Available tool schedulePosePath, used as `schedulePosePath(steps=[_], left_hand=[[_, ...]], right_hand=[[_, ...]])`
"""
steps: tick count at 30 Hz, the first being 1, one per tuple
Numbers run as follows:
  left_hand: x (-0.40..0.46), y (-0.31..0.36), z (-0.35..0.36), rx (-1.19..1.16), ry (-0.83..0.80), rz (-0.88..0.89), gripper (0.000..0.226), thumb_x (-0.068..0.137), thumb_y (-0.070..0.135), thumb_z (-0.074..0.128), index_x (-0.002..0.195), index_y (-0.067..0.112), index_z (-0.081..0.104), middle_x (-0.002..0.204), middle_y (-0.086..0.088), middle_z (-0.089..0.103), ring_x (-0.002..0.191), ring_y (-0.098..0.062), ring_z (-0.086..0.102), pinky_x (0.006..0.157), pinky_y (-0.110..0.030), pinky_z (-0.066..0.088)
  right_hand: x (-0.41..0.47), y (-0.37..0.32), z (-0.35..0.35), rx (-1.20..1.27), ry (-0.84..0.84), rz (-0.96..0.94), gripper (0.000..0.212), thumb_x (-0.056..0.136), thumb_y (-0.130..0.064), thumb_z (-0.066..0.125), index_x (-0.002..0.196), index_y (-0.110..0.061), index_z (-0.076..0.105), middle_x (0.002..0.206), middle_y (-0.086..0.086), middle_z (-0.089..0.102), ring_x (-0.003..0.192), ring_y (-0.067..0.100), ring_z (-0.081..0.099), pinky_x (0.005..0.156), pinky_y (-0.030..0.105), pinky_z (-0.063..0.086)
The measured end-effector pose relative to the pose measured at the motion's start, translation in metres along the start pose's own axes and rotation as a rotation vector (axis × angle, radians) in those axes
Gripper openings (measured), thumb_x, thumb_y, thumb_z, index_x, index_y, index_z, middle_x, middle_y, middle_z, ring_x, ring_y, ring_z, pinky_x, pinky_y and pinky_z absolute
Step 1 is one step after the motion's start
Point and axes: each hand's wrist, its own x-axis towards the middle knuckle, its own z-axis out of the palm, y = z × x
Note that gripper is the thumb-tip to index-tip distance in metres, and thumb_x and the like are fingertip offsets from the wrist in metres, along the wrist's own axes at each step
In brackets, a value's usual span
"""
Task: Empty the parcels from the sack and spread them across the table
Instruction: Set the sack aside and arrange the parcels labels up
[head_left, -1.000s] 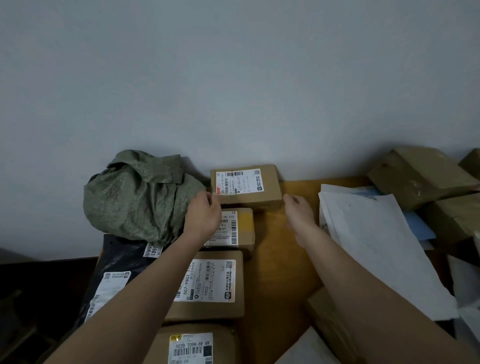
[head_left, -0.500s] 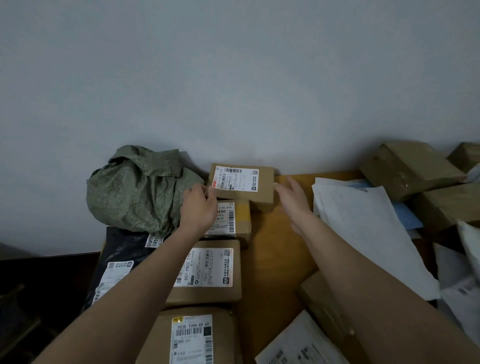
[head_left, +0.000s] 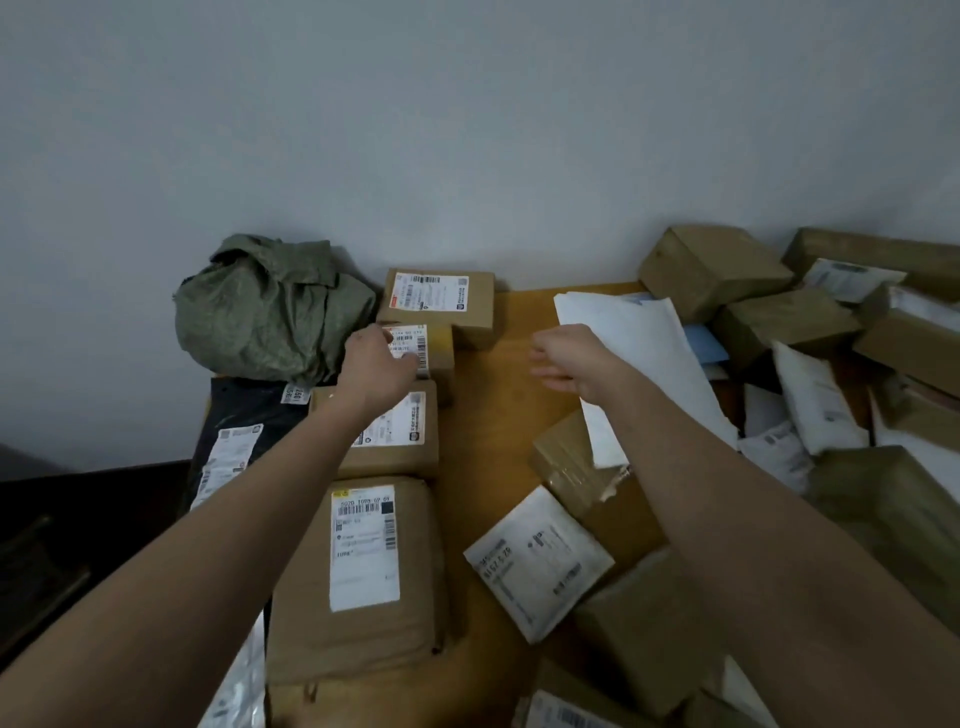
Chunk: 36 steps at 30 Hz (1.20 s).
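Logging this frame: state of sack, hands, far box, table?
sack: crumpled, slumped against wall
far box: flat on table, label up, no hand on it
left hand: open, over second box
right hand: open, holds nothing
table: parcels spread across it

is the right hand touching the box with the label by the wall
Apart. The head view shows bare wooden table between the right hand and the labelled box by the wall; the hand holds nothing.
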Motion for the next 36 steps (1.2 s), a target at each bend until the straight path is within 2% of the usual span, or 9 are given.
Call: schedulePosePath(steps=[3, 6, 11, 14, 18, 22, 26, 33, 36], left_hand=[[-0.031, 0.003, 0.001, -0.014, -0.040, -0.015, 0.048, 0.094, 0.020, 0.053, 0.137, 0.002, 0.040, 0.124, -0.013, 0.051, 0.089, -0.022, 0.055, 0.051, -0.022, 0.035], [-0.060, 0.001, 0.007, -0.057, -0.093, -0.047, 0.040, 0.095, 0.022, 0.051, 0.130, 0.004, 0.044, 0.111, -0.006, 0.050, 0.088, -0.017, 0.048, 0.055, -0.021, 0.034], [-0.104, -0.005, 0.022, -0.084, -0.164, -0.130, 0.039, 0.092, 0.021, 0.053, 0.129, 0.007, 0.047, 0.114, -0.006, 0.052, 0.099, -0.023, 0.052, 0.079, -0.034, 0.046], [-0.128, -0.011, 0.030, -0.091, -0.205, -0.156, 0.035, 0.094, 0.022, 0.051, 0.126, 0.008, 0.047, 0.108, -0.004, 0.049, 0.097, -0.021, 0.050, 0.077, -0.032, 0.043], [-0.159, -0.026, 0.036, -0.128, -0.247, -0.164, 0.023, 0.092, 0.018, 0.051, 0.113, 0.008, 0.054, 0.105, -0.006, 0.055, 0.097, -0.022, 0.053, 0.077, -0.031, 0.043], [-0.193, -0.040, 0.046, -0.156, -0.403, -0.183, 0.009, 0.092, 0.012, 0.047, 0.094, 0.008, 0.055, 0.087, -0.010, 0.054, 0.077, -0.023, 0.052, 0.067, -0.032, 0.042], [-0.217, -0.041, 0.062, -0.197, -0.463, -0.221, 0.023, 0.095, 0.018, 0.049, 0.112, 0.007, 0.059, 0.101, -0.010, 0.065, 0.081, -0.022, 0.064, 0.080, -0.038, 0.055], [-0.252, -0.050, 0.080, -0.261, -0.506, -0.218, 0.030, 0.099, 0.029, 0.047, 0.122, 0.011, 0.054, 0.106, -0.006, 0.065, 0.091, -0.025, 0.067, 0.086, -0.037, 0.054], [-0.271, -0.059, 0.079, -0.301, -0.505, -0.229, 0.039, 0.100, 0.041, 0.043, 0.124, 0.012, 0.053, 0.108, -0.006, 0.063, 0.094, -0.024, 0.065, 0.084, -0.036, 0.053]], right_hand=[[-0.023, 0.017, -0.010, -0.006, -0.003, -0.003, 0.036, 0.096, -0.020, 0.050, 0.131, -0.010, 0.050, 0.116, 0.005, 0.062, 0.098, 0.020, 0.063, 0.093, 0.037, 0.051], [-0.045, 0.037, -0.015, -0.028, -0.012, 0.004, 0.032, 0.097, -0.020, 0.051, 0.127, -0.011, 0.053, 0.115, 0.005, 0.063, 0.098, 0.020, 0.063, 0.094, 0.037, 0.051], [-0.077, 0.072, -0.016, -0.023, -0.074, 0.071, 0.030, 0.095, -0.021, 0.053, 0.123, -0.012, 0.055, 0.109, 0.004, 0.065, 0.093, 0.017, 0.064, 0.085, 0.034, 0.054], [-0.093, 0.087, -0.011, -0.015, -0.115, 0.103, 0.026, 0.096, -0.019, 0.051, 0.120, -0.011, 0.055, 0.106, 0.005, 0.064, 0.086, 0.016, 0.060, 0.071, 0.030, 0.053], [-0.111, 0.103, 0.002, -0.033, -0.182, 0.116, 0.029, 0.098, -0.020, 0.049, 0.127, -0.014, 0.048, 0.118, 0.006, 0.061, 0.099, 0.019, 0.060, 0.087, 0.036, 0.051], [-0.139, 0.120, 0.013, -0.076, -0.220, 0.147, 0.027, 0.098, -0.021, 0.049, 0.123, -0.013, 0.052, 0.115, 0.005, 0.063, 0.095, 0.018, 0.062, 0.082, 0.034, 0.053], [-0.167, 0.141, 0.006, -0.075, -0.180, 0.138, 0.021, 0.096, -0.021, 0.051, 0.114, -0.014, 0.056, 0.111, 0.005, 0.065, 0.095, 0.018, 0.064, 0.084, 0.034, 0.053], [-0.202, 0.190, 0.000, 0.109, 0.019, 0.082, 0.021, 0.096, -0.021, 0.053, 0.115, -0.013, 0.058, 0.101, 0.004, 0.067, 0.090, 0.017, 0.065, 0.082, 0.030, 0.055], [-0.221, 0.204, 0.005, 0.140, 0.062, 0.085, 0.011, 0.095, -0.019, 0.054, 0.103, -0.014, 0.061, 0.102, 0.006, 0.067, 0.093, 0.018, 0.065, 0.083, 0.030, 0.055]])
